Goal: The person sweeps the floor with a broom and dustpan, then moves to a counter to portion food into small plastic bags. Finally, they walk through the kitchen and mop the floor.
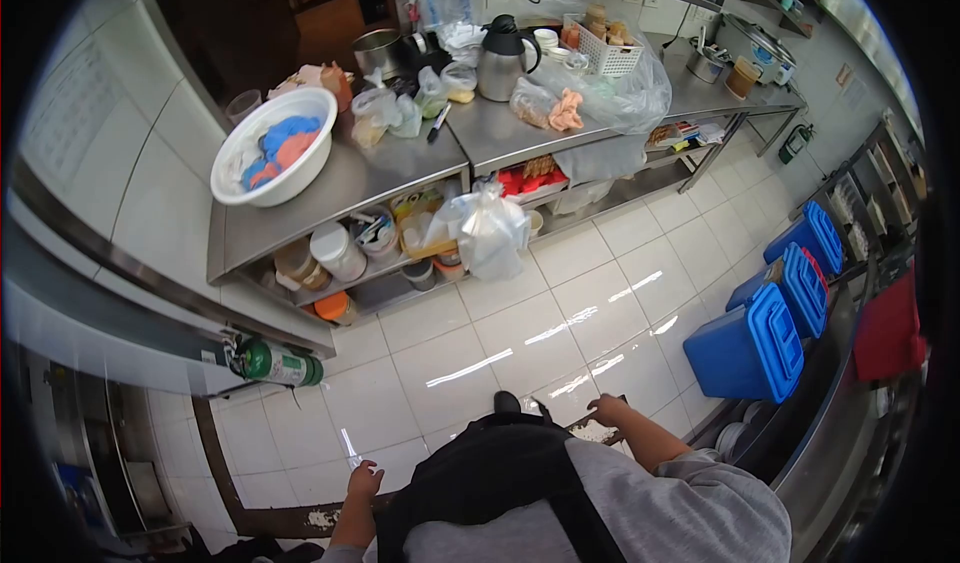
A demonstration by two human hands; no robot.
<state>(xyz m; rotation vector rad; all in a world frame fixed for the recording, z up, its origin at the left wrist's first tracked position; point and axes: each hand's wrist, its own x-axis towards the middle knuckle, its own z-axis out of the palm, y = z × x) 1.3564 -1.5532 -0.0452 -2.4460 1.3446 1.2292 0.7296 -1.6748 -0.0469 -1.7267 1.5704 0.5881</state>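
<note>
My left hand (pixel 366 479) hangs low at my left side above the tiled floor, its fingers loosely bent and a little apart, with nothing visible in it. My right hand (pixel 608 412) is held out lower right of centre, fingers partly spread, and I see no object in its grasp. A small dark patch shows just beside it, too small to name. Between the hands is my black apron (pixel 490 468) over a grey shirt. Neither hand touches the steel counter (pixel 390 178) ahead.
On the counter stand a white basin (pixel 326 143) with blue and pink cloths, a thermal jug (pixel 502 61), plastic bags and a white basket (pixel 612 55). Jars and a hanging plastic bag (pixel 492 231) are below. Blue lidded bins (pixel 745 348) line the right; a green cylinder (pixel 280 362) is left.
</note>
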